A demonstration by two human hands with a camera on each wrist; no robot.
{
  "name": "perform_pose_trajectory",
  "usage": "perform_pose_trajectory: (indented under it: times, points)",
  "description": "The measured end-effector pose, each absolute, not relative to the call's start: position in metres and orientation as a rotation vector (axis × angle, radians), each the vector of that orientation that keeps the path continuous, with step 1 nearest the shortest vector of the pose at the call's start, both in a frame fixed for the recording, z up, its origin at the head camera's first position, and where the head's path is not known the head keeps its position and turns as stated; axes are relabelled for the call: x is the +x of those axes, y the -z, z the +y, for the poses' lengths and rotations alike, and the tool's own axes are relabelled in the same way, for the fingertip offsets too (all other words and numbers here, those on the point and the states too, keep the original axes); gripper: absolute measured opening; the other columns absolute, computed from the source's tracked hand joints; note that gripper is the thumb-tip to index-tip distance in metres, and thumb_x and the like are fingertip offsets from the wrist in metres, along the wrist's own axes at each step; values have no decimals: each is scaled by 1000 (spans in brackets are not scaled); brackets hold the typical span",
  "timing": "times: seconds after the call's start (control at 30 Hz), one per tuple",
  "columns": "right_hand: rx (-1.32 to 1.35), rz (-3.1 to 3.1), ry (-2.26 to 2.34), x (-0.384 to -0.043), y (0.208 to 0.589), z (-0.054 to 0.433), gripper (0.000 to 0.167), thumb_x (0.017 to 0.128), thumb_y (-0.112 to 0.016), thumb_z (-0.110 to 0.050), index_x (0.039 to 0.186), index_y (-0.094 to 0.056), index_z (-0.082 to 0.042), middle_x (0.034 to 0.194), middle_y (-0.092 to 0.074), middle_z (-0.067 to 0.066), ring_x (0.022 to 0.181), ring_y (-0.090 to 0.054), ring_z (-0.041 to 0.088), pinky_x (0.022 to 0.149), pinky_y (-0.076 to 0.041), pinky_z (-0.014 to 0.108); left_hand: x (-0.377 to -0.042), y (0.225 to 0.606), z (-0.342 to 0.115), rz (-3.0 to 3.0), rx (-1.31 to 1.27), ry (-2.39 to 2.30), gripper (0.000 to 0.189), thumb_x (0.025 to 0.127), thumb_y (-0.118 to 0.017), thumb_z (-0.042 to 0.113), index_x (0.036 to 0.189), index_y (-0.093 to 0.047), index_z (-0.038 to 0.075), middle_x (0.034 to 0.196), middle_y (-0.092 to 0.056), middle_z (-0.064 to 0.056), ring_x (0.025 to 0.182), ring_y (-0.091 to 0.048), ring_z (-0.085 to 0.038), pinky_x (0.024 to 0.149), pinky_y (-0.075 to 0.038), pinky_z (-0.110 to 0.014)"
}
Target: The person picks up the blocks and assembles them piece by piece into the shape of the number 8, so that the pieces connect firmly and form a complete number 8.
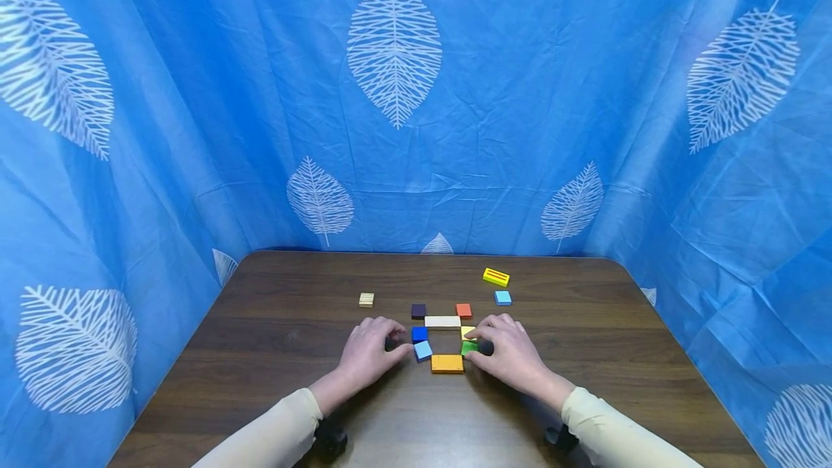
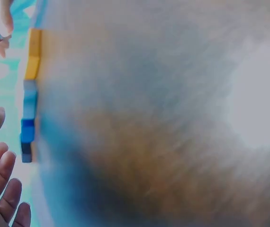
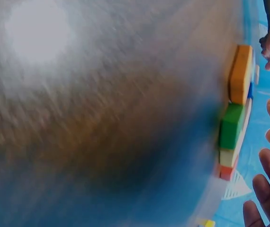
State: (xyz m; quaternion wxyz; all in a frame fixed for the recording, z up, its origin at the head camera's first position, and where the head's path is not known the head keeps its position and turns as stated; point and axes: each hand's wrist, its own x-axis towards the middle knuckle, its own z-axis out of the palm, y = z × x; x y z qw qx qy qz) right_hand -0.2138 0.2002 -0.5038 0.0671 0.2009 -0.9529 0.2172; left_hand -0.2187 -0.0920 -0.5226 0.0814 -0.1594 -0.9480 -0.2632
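Small coloured blocks form a ring on the table. At its left side lie a light blue block (image 1: 422, 351), a blue block (image 1: 419, 334) and a dark block (image 1: 419, 311). A cream bar (image 1: 443, 322) spans the far side, and an orange block (image 1: 447, 364) the near side. On the right are a green block (image 1: 466, 347), a partly hidden yellow block (image 1: 467, 333) and a red block (image 1: 464, 310). My left hand (image 1: 373, 349) is beside the light blue block, thumb extended, holding nothing. Close to the green block, my right hand (image 1: 510, 354) has its fingers spread and holds nothing.
A striped tan block (image 1: 367, 300) lies at the back left. Toward the back right are a yellow block with a red stripe (image 1: 496, 277) and another light blue block (image 1: 503, 298). Blue leaf-patterned cloth (image 1: 448, 186) hangs behind the brown table (image 1: 292, 323).
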Motion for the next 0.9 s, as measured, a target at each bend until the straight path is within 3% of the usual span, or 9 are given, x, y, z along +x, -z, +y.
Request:
perform_pose_trajectory:
  times: [0.37, 0.7, 0.9]
  points:
    - [496, -2809, -709, -232, 489, 222, 36, 84, -85, -33, 116, -77, -18, 109, -68, -2, 109, -55, 24, 92, -43, 50, -239, 496, -101, -2855, -404, 850, 38, 91, -77, 43, 122, -74, 20, 117, -68, 1, 112, -57, -22, 99, -44, -51]
    - [422, -2807, -752, -244, 490, 239, 40, 87, -83, -32, 122, -75, -16, 116, -68, 4, 114, -54, 30, 96, -42, 56, -249, 492, -101, -2876, -413, 937, 43, 92, -77, 38, 129, -71, 18, 126, -65, -3, 120, -54, -26, 101, -44, -52]
    - [394, -2830, -718, -256, 496, 252, 41, 89, -81, -29, 124, -73, -11, 121, -66, 11, 113, -56, 35, 96, -43, 58, -256, 498, -98, -2932, -449, 927, 44, 93, -76, 39, 131, -70, 18, 127, -65, -3, 117, -57, -25, 100, -45, -51]
